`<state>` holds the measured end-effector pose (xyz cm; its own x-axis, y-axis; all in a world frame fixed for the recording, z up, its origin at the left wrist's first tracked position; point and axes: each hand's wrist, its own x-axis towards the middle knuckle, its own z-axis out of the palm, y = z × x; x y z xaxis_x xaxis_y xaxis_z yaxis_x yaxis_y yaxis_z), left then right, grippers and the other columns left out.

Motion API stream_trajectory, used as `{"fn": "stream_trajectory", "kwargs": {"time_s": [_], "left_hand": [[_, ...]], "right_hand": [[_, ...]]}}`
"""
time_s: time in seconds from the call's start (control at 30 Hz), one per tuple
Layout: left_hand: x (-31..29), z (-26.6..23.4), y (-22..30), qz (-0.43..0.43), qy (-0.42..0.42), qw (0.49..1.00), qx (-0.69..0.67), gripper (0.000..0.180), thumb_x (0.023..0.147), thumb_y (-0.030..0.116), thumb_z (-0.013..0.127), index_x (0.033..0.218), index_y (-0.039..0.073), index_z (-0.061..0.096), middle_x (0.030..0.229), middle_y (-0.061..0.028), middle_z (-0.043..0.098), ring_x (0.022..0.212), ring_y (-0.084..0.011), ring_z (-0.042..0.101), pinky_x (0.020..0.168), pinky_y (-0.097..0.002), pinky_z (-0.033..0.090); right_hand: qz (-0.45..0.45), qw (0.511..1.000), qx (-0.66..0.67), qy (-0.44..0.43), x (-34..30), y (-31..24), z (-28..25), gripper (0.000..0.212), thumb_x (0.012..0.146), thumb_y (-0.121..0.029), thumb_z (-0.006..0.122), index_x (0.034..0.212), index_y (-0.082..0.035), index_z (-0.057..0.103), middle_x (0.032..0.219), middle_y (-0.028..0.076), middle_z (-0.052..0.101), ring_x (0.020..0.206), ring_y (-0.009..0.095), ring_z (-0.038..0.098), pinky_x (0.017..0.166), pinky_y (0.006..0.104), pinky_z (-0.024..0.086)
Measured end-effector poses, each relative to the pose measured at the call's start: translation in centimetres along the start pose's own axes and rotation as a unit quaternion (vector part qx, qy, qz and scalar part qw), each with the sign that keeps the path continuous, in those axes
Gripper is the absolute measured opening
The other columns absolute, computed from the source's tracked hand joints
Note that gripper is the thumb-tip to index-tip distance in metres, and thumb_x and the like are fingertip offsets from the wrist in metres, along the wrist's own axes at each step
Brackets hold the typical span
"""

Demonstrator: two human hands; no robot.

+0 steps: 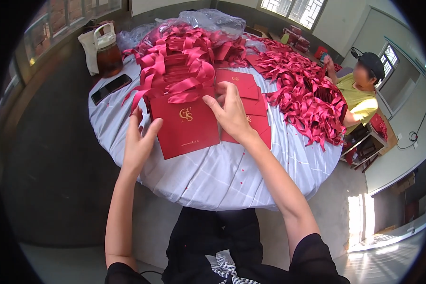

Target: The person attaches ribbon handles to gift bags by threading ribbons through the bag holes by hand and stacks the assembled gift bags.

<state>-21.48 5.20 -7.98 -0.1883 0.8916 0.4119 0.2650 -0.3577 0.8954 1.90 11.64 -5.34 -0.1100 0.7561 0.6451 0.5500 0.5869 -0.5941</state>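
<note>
A stack of red paper gift bags point(187, 128) with gold lettering and pink-red ribbon handles lies in front of me on the table. My left hand point(141, 139) is at the stack's left edge, its thumb raised apart from the fingers. At the upper right corner is my right hand point(232, 111), thumb over the front bag and fingers spread and bent. Neither hand is closed around a bag. Beside and partly under my right hand lie more red bags point(244, 90), flat and overlapping. Ribbon handles point(187, 87) loop over the stack's far side.
A white-clothed round table point(213, 182) bears a large heap of ribboned bags point(303, 94) on the right. A phone point(111, 89) and a jug of dark liquid point(109, 54) stand at the left. Clear plastic wrap point(213, 20) lies at the back. A person in a cap point(364, 92) sits at the right.
</note>
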Motion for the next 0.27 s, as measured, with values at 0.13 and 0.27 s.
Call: {"fn": "stream_trajectory", "kwargs": {"time_s": [0.13,0.27], "left_hand": [[0.7,2.0,0.2,0.061,0.036,0.997,0.033,0.068,0.081,0.031,0.072,0.127,-0.008,0.040,0.124,-0.0215,0.051,0.115,-0.0263,0.051,0.096,-0.0355,0.041],[2.9,3.7,0.7,-0.001,0.031,0.999,-0.024,0.068,0.079,0.034,0.075,0.124,-0.005,0.041,0.118,-0.0211,0.054,0.106,-0.0273,0.056,0.091,-0.0348,0.044]], "right_hand": [[0.071,0.994,0.046,-0.065,-1.2,-0.2,0.0,0.062,0.085,-0.044,0.065,0.113,0.008,0.046,0.108,0.023,0.053,0.094,0.031,0.058,0.082,0.0394,0.048],[0.051,0.996,-0.029,-0.072,-2.1,-0.1,0.0,0.068,0.082,-0.045,0.069,0.118,0.007,0.047,0.110,0.022,0.059,0.096,0.029,0.060,0.082,0.0374,0.049]]}}
